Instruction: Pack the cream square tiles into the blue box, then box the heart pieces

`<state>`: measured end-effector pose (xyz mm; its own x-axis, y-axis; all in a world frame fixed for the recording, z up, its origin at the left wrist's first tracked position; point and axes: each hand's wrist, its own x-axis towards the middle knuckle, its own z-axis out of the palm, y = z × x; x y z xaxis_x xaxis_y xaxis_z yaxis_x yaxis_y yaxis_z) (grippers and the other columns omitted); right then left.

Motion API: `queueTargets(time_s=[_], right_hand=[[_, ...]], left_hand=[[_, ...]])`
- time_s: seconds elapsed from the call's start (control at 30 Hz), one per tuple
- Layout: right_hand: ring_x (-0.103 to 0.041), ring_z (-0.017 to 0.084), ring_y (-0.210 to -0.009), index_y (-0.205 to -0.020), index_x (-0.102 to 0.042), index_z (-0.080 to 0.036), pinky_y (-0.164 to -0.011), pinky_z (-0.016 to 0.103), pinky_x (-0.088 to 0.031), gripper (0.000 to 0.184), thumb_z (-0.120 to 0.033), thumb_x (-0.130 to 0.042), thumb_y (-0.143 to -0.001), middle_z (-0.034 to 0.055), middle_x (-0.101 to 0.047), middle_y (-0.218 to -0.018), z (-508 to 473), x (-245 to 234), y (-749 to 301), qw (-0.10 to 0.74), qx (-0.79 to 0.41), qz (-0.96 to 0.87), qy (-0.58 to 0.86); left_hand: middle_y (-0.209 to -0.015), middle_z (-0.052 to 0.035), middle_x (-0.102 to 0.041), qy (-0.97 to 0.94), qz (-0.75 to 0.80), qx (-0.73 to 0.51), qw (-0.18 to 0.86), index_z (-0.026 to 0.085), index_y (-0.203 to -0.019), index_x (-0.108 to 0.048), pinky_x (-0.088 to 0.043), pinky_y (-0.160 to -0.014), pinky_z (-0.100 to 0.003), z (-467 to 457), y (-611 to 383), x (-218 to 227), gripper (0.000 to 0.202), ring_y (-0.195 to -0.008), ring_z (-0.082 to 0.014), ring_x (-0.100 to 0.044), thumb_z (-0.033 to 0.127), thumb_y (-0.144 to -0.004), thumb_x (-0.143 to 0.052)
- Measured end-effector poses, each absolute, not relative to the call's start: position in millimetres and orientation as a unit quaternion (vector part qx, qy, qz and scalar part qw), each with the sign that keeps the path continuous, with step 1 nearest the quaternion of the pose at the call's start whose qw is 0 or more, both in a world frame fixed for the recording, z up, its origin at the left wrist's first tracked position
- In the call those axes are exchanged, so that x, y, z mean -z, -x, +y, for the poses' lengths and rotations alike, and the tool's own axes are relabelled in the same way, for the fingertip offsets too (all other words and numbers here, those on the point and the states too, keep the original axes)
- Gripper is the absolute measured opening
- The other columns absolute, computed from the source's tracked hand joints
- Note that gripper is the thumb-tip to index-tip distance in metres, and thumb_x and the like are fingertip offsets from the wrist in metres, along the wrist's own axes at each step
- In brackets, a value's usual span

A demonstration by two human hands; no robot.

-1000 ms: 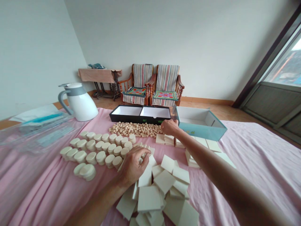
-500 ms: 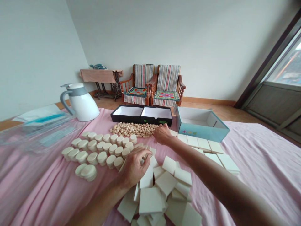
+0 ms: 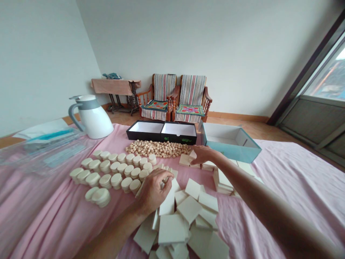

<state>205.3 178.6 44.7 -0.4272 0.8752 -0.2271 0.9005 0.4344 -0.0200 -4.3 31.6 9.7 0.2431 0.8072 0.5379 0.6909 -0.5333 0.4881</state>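
Head view: holds the right hand (image 3: 203,154) over the small square stacks (image 3: 184,160), just beside the wooden beads (image 3: 159,148), with thumb and fingers spread around one stack; cannot tell whether gripping it. Holds the left hand (image 3: 155,189) curled between the round stacks (image 3: 115,180) and the heap of loose square tiles (image 3: 172,228); cannot tell whether pinching anything. Seems to be adjusting the small stacks. Calls next for a light, level touch, without nudging neighbouring stacks or beads.
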Motion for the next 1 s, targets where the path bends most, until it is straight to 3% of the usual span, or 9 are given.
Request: queueTargets(time_s=[0.13,0.3,0.47,0.53,0.6,0.7,0.83,1.0], right_hand=[[-0.046,0.033,-0.124,-0.143,-0.031,-0.017,-0.091,0.042,-0.042,0.092,-0.028,-0.074,-0.062,0.0181,-0.049,-0.137,181.0,-33.9,-209.5,0.088,0.09,0.847,-0.517],[-0.044,0.033,-0.125,-0.142,-0.031,-0.014,-0.094,0.044,-0.039,0.092,-0.013,-0.068,-0.059,0.0195,-0.047,-0.137,177.1,-28.6,-214.8,0.072,0.092,0.859,-0.499],[-0.042,0.037,-0.123,-0.141,-0.035,-0.014,-0.095,0.05,-0.035,0.091,-0.022,-0.074,-0.059,0.0211,-0.046,-0.135,163.3,-38.6,-208.1,0.017,0.077,0.861,-0.502],[-0.044,0.033,-0.122,-0.138,-0.039,-0.018,-0.095,0.046,-0.036,0.077,-0.027,-0.069,-0.067,0.0169,-0.049,-0.133,154.2,-44.0,-196.8,-0.02,0.077,0.871,-0.484],[-0.053,0.024,-0.113,-0.126,-0.052,-0.021,-0.092,0.035,-0.039,0.053,-0.024,-0.062,-0.074,0.0099,-0.058,-0.124,143.6,-45.8,-180.9,-0.046,0.114,0.89,-0.44],[-0.062,0.018,-0.091,-0.105,-0.064,-0.017,-0.077,0.024,-0.044,0.029,-0.02,-0.06,-0.076,0.0069,-0.069,-0.102,129.5,-38.0,-154.5,-0.065,0.184,0.892,-0.407],[-0.064,0.021,-0.081,-0.098,-0.065,-0.012,-0.066,0.026,-0.045,0.026,-0.019,-0.061,-0.074,0.0116,-0.071,-0.092,122.6,-17.8,-130.4,-0.083,0.201,0.864,-0.455],[-0.064,0.018,-0.077,-0.095,-0.069,-0.014,-0.064,0.024,-0.047,0.024,-0.023,-0.064,-0.074,0.0075,-0.072,-0.089,124.7,-9.7,-126.5,-0.098,0.247,0.834,-0.484]], left_hand=[[-0.081,-0.004,-0.067,-0.786,0.476,-0.388,0.069,0.019,-0.084,-0.063,-0.048,-0.074,-0.029,31.9,4.6,-8.5,0.016,-0.08,-0.0171,-0.061,0.016,-0.087,-0.048],[-0.081,-0.0039,-0.068,-0.781,0.472,-0.405,0.054,0.019,-0.084,-0.063,-0.05,-0.075,-0.029,32.5,4.2,-7.3,0.016,-0.08,-0.017,-0.063,0.016,-0.087,-0.048],[-0.088,-0.0047,-0.07,-0.736,0.482,-0.475,0.03,0.018,-0.088,-0.065,-0.05,-0.081,-0.029,29.9,9.0,-18.3,0.015,-0.087,-0.0175,-0.065,0.017,-0.086,-0.05],[-0.089,-0.0045,-0.071,-0.716,0.492,-0.495,0.018,0.018,-0.089,-0.065,-0.05,-0.081,-0.029,29.9,12.9,-23.4,0.015,-0.087,-0.0175,-0.065,0.018,-0.086,-0.05],[-0.087,-0.0043,-0.071,-0.706,0.5,-0.503,0.005,0.017,-0.088,-0.065,-0.05,-0.08,-0.029,31.1,16.5,-25.9,0.015,-0.086,-0.0178,-0.066,0.019,-0.086,-0.051],[-0.086,-0.0043,-0.071,-0.704,0.512,-0.493,0.006,0.018,-0.087,-0.065,-0.05,-0.078,-0.029,33.8,19.2,-24.9,0.015,-0.084,-0.0181,-0.066,0.019,-0.085,-0.051],[-0.085,-0.0045,-0.071,-0.712,0.508,-0.484,0.012,0.017,-0.085,-0.066,-0.051,-0.078,-0.029,35.3,17.4,-21.6,0.016,-0.083,-0.0182,-0.066,0.019,-0.085,-0.05],[-0.085,-0.0045,-0.071,-0.717,0.502,-0.483,0.014,0.018,-0.085,-0.066,-0.051,-0.077,-0.028,34.5,15.0,-20.9,0.016,-0.083,-0.0179,-0.066,0.019,-0.085,-0.05]])
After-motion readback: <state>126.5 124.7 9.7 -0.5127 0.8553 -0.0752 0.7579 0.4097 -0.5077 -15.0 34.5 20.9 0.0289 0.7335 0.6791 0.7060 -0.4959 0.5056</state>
